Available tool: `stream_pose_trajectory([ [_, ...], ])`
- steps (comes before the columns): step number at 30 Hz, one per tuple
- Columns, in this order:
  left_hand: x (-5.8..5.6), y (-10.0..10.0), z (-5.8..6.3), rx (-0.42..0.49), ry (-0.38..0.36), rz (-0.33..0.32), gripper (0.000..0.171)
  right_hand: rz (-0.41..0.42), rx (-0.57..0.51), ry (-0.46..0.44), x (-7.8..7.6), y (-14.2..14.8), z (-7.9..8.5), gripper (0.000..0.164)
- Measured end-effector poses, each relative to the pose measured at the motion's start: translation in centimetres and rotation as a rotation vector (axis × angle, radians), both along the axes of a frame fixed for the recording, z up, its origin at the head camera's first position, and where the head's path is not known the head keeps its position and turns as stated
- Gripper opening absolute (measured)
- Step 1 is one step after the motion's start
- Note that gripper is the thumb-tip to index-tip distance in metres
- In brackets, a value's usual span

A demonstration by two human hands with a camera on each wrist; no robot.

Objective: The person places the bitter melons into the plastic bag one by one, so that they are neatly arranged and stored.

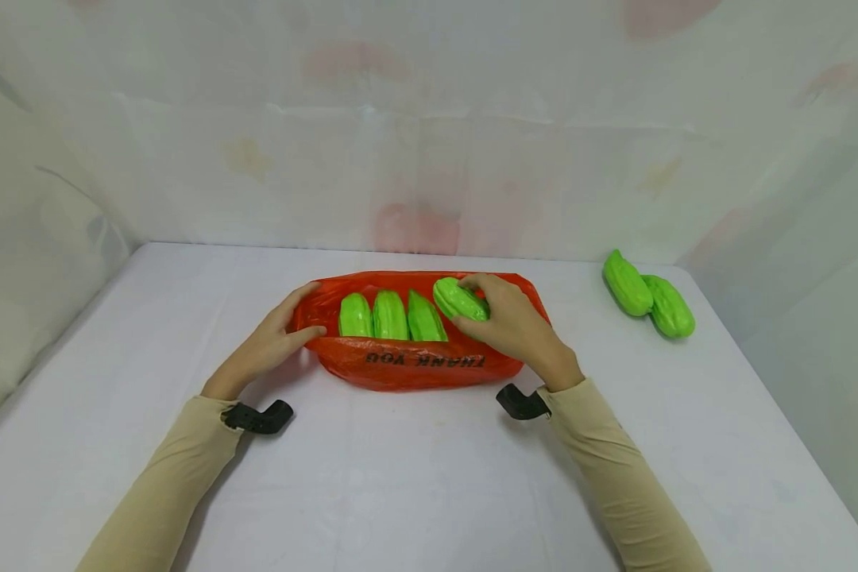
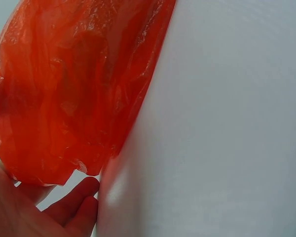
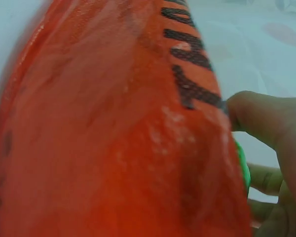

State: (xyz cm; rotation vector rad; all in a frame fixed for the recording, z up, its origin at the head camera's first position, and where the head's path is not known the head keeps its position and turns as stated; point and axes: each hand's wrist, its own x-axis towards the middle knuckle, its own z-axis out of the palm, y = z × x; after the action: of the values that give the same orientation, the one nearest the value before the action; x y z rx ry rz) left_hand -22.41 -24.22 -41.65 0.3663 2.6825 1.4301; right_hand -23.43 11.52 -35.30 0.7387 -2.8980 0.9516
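A red plastic bag (image 1: 400,372) with dark "THANK YOU" lettering lies open-mouthed in the middle of the table. Inside its mouth three green ridged gourds (image 1: 390,315) sit side by side. My left hand (image 1: 268,345) holds the bag's left end, thumb by the front rim and fingers at the back. My right hand (image 1: 511,322) grips another green gourd (image 1: 459,299), tilted over the right part of the opening. In the right wrist view the bag's front (image 3: 113,123) hides most of that gourd.
Two more green gourds (image 1: 627,284) lie touching at the table's far right. A patterned pale cloth (image 1: 329,159) hangs behind the white table (image 1: 415,477) and along both sides. Each wrist carries a black mount (image 1: 257,417).
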Motion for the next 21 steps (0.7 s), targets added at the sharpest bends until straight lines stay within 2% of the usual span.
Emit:
stream_pose_trajectory([
  [5, -0.1, -0.1, -0.1, 0.006, 0.009, -0.003, 0.074, -0.052, 0.003, -0.027, -0.1, -0.3, -0.5, 0.054],
  [14, -0.1, -0.1, 0.1, 0.0, 0.001, -0.001, 0.075, -0.132, 0.051, 0.011, 0.0, -1.2, -0.9, 0.053],
  [21, -0.2, -0.1, -0.1, -0.006, 0.02, -0.006, 0.074, -0.118, 0.013, -0.027, 0.0, -1.3, -1.2, 0.055],
])
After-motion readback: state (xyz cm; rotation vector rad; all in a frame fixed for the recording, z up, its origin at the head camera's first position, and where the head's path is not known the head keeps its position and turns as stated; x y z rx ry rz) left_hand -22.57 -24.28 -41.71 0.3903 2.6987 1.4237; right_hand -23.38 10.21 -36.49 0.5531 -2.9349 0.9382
